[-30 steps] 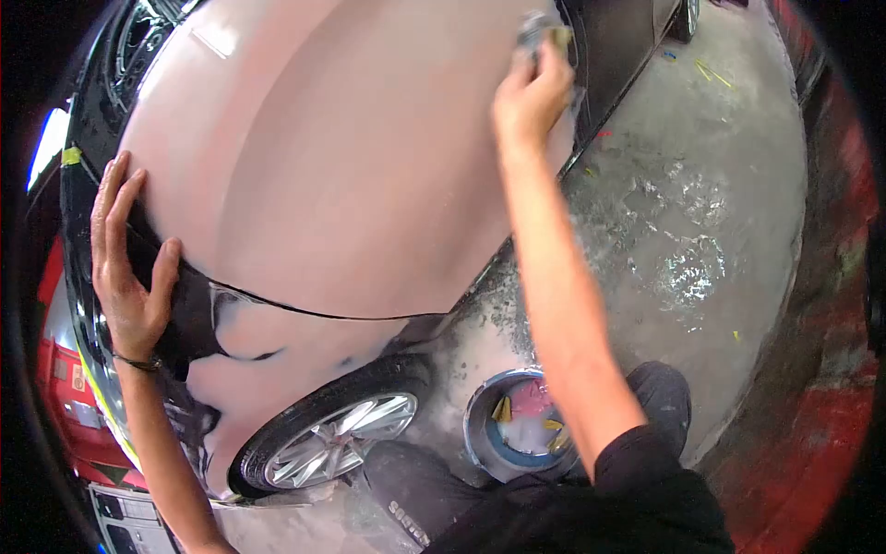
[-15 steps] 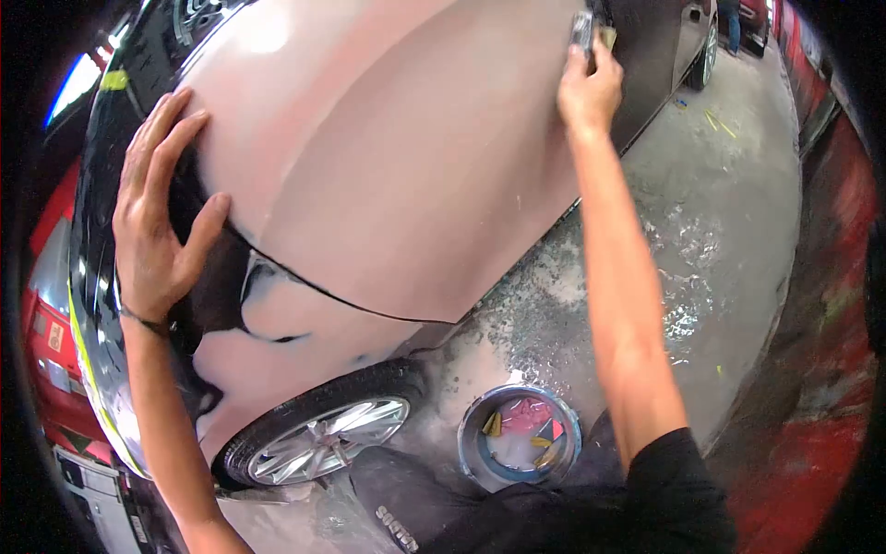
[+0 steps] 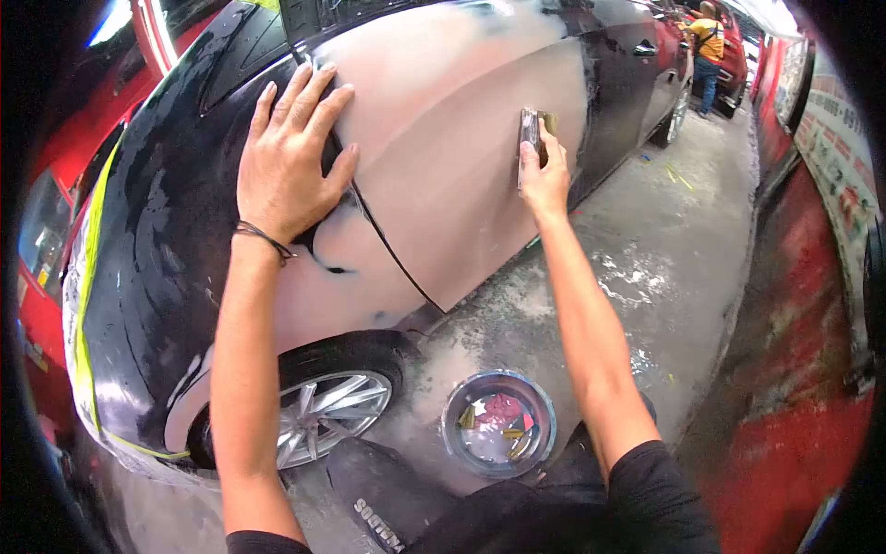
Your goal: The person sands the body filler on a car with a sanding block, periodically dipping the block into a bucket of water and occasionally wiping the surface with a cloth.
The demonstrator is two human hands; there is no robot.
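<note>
My right hand [image 3: 546, 177] grips a sanding block [image 3: 529, 138], a flat oblong pad with a yellowish edge showing. The block lies against the car's door panel [image 3: 434, 185], which is covered in dull pinkish-grey primer. My left hand [image 3: 291, 166] rests with its fingers spread on the bodywork, at the border of dark paint and primer. A dark cord circles that wrist. Below the left hand runs the black gap at the door's edge. The front of the block and the surface beneath it are hidden.
On the wet floor stands a bucket [image 3: 551, 434] holding water, a pink cloth [image 3: 501, 408] and several yellowish pieces. A wheel [image 3: 337, 415] is beside it. Yellow-green tape [image 3: 88, 305] edges the car. A person in a yellow shirt [image 3: 710, 42] works farther back.
My right hand has drawn the block back across the door, toward me. The view has shifted, and the person in the yellow shirt shows more fully. My left hand stays spread on the car.
</note>
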